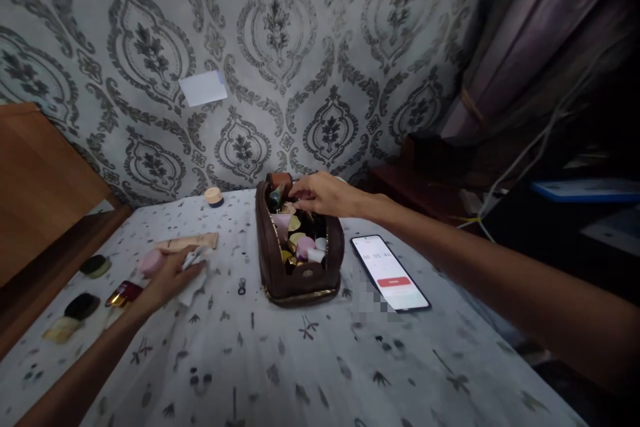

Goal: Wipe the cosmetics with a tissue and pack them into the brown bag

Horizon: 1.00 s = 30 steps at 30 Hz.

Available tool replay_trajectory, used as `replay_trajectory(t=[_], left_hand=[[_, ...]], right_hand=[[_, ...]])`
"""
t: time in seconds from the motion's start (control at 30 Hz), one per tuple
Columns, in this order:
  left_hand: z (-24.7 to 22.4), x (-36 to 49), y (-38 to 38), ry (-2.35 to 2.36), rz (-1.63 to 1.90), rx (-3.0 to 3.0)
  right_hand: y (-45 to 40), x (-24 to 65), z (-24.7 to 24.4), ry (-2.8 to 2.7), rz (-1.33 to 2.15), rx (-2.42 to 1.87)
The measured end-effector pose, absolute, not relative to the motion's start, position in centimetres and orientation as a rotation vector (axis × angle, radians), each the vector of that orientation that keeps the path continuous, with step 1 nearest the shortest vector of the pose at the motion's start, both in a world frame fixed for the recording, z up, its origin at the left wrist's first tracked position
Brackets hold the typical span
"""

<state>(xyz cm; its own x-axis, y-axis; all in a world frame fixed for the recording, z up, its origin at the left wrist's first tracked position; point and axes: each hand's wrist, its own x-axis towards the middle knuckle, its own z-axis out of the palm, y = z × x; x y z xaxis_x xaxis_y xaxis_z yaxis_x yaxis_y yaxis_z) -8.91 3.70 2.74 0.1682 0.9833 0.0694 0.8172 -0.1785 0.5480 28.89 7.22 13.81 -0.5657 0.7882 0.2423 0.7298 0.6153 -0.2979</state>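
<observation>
A brown zip bag (pixel 300 285) stands open on the printed sheet, packed with small cosmetic jars, tubes and bottles. My right hand (pixel 323 195) reaches over its far part, fingers curled down among the contents; what they touch is hidden. At the left, my left hand (pixel 170 277) has its fingers closed on a crumpled white tissue (pixel 193 273). Just beyond that hand lie a beige tube (pixel 197 241) and a round pink container (pixel 150 263). A dark red and gold item (pixel 123 294) sits beside the left wrist.
A phone (pixel 393 273) showing a timer lies right of the bag. A small jar (pixel 213 197) stands near the wall. Dark round items (pixel 83 306) lie at far left by a wooden board (pixel 50 180). Cables (pixel 530 140) hang at right.
</observation>
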Motion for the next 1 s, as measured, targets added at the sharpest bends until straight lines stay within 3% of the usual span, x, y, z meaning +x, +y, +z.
replay_trajectory(t=[0.3, 0.53, 1.0], left_hand=[[-1.0, -11.2, -3.0, 1.596, 0.359, 2.48], [-4.2, -11.8, -4.0, 1.63, 0.557, 2.71], [-4.7, -12.8, -4.1, 1.514, 0.69, 2.594]], right_hand=[[7.0, 27.5, 13.8, -2.61, 0.095, -1.485], [5.6, 24.7, 13.1, -2.608, 0.133, -1.392], [6.1, 20.5, 12.4, -2.532, 0.022, -1.767]])
